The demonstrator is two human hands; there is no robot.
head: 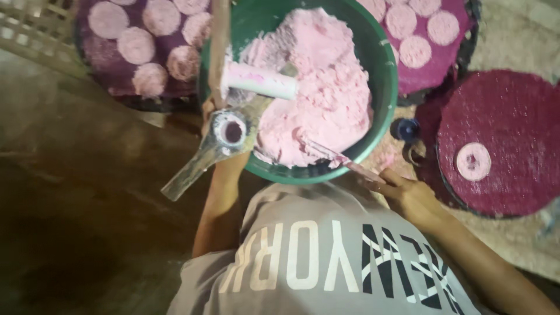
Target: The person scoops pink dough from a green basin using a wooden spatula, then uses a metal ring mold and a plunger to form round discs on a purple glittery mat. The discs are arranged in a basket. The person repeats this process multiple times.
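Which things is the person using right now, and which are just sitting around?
In use:
- right hand holding a thin pink-smeared stick
- left hand, mostly hidden, at the ring mould with a flat handle
- green bowl of pink dough

Sitting around:
- white roller lying on the dough
- round mats with pink discs
- dark red mat with one disc

Floor (76,192): bare brown concrete, dusty, pale powder scattered at 3 o'clock. Green basin (382,70) sits on it at 12, full of pink dough. Round purple mat (99,58) at 11, w/ pink discs on top; edge tucked behind basin. Magenta mat (426,76) at 1, also w/ discs, touching basin. Dark-red mat (513,128) at 3, one disc on it. Small dark jar (404,128) betw. basin & red mat. Pale lattice crate (29,29) at far 10.
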